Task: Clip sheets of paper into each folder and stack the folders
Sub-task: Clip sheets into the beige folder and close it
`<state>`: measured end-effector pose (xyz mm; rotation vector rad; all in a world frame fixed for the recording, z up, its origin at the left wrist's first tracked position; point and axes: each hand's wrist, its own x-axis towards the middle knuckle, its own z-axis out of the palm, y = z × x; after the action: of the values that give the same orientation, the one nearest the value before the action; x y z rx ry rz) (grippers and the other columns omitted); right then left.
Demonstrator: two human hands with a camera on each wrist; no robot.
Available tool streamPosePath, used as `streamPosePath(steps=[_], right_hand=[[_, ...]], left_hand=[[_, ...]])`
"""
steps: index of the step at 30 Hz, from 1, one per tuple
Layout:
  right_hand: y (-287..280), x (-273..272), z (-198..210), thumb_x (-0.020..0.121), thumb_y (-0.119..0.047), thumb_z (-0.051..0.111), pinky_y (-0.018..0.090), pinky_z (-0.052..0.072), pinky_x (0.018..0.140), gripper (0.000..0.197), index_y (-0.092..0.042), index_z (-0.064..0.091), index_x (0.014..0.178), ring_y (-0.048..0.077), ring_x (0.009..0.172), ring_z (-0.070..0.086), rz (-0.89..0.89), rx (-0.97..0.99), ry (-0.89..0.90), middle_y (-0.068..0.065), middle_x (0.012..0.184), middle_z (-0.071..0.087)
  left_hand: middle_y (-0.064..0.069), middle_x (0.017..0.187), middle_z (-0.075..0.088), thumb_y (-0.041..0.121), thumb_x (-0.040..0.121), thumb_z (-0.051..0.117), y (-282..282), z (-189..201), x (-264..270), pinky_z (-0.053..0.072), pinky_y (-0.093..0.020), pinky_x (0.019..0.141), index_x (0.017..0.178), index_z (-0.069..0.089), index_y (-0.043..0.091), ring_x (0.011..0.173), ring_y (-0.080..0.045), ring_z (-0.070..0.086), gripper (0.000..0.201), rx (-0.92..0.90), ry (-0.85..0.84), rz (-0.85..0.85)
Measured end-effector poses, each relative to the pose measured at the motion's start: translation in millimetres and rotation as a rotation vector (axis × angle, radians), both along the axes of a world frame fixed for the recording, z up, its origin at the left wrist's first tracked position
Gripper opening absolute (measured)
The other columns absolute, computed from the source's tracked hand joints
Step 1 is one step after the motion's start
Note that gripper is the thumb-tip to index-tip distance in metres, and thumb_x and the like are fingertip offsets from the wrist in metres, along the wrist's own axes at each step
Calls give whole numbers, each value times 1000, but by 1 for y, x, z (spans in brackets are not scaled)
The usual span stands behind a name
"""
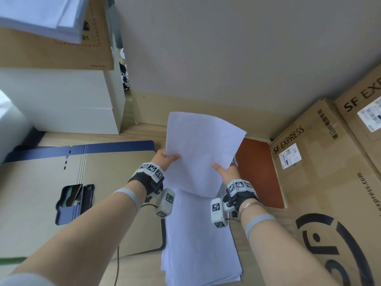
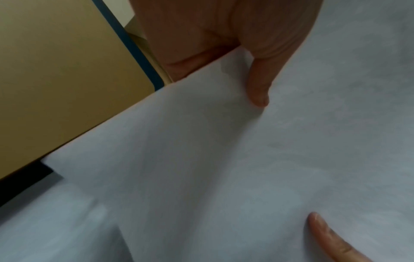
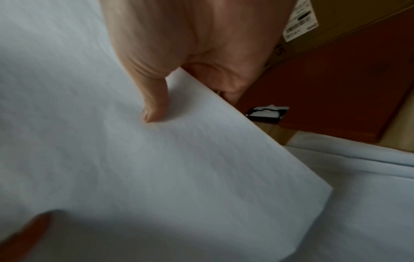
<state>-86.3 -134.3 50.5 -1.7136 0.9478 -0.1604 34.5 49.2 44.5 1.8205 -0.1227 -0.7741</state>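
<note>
Both hands hold up a thin batch of white sheets [image 1: 202, 145] above the table, in the middle of the head view. My left hand [image 1: 167, 157] pinches their left edge, thumb on top [image 2: 257, 88]. My right hand [image 1: 223, 169] pinches the right edge the same way, thumb on the paper [image 3: 154, 106]. Below them lies a loose pile of white paper [image 1: 200, 240]. An open tan folder with a blue spine [image 1: 103, 182] lies flat to the left, its metal clip [image 1: 75, 196] near the middle. A closed red-brown folder [image 1: 259, 172] lies to the right.
SF Express cardboard boxes [image 1: 329, 162] line the right side. A white box [image 1: 61, 102] stands at the back left with a cardboard box and more paper [image 1: 41, 19] on top. A black binder clip [image 3: 266, 114] sits at the red folder's edge. A wall closes the back.
</note>
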Motion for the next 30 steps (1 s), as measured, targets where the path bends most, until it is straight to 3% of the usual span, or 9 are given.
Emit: streamPosePath(steps=[4, 6, 9, 13, 15, 18, 21, 27, 30], right_hand=[[10, 23, 9, 85, -11, 64, 27, 40, 91, 38, 9, 57, 117, 30, 111, 59, 59, -83, 25, 22, 120, 62], [24, 35, 3, 85, -14, 64, 30, 42, 89, 40, 11, 56, 115, 26, 105, 60, 96, -76, 52, 21, 116, 63], [50, 50, -14, 85, -18, 64, 26, 40, 80, 40, 10, 58, 112, 26, 103, 61, 149, -66, 146, 17, 109, 64], [99, 61, -38, 85, -23, 64, 36, 44, 96, 49, 9, 52, 121, 32, 115, 57, 253, -67, 279, 20, 124, 59], [118, 61, -47, 86, -25, 62, 35, 41, 101, 56, 8, 45, 128, 32, 121, 52, 283, -65, 339, 20, 132, 52], [141, 58, -59, 87, -24, 60, 32, 41, 100, 55, 6, 45, 130, 31, 123, 52, 301, -53, 404, 17, 135, 51], [156, 55, -65, 88, -20, 59, 31, 43, 92, 46, 6, 48, 125, 31, 118, 55, 297, -39, 431, 19, 129, 56], [165, 53, -75, 86, -17, 61, 32, 46, 90, 40, 6, 56, 118, 32, 112, 59, 275, -42, 426, 20, 123, 61], [171, 50, -77, 87, -20, 60, 32, 45, 89, 42, 5, 54, 120, 32, 112, 59, 278, -26, 459, 19, 124, 60]], left_hand=[[-18, 122, 63, 12, 92, 58, 15, 9, 9, 44, -28, 90, 124, 58, 0, 108, -31, 62, 35, 5, -2, 33], [-17, 121, 63, 8, 91, 58, 32, 7, 13, 43, -28, 89, 125, 58, 0, 104, -30, 62, 35, 21, -2, 70], [-16, 115, 64, 5, 90, 58, 61, 0, 16, 43, -28, 84, 122, 59, -2, 95, -22, 59, 33, 92, 21, 118], [-18, 124, 63, 8, 87, 63, 115, -17, 16, 47, -36, 97, 126, 57, 1, 112, -34, 62, 40, 243, 57, 147], [-17, 123, 64, 7, 86, 64, 142, -27, 15, 49, -39, 98, 127, 56, 3, 108, -33, 63, 42, 297, 60, 130], [-19, 113, 68, 6, 83, 67, 180, -48, 13, 53, -44, 94, 106, 63, 6, 91, -29, 65, 23, 360, 73, 162], [-15, 102, 72, 11, 81, 67, 209, -58, 9, 56, -37, 87, 88, 63, 12, 85, -28, 67, 8, 509, -5, 218], [-16, 112, 59, 20, 81, 67, 217, -56, 4, 49, -38, 82, 112, 50, 6, 96, -33, 60, 38, 749, -75, 154], [-16, 114, 56, 23, 83, 63, 215, -58, 1, 49, -38, 78, 116, 46, 6, 100, -36, 61, 41, 803, -92, 118]])
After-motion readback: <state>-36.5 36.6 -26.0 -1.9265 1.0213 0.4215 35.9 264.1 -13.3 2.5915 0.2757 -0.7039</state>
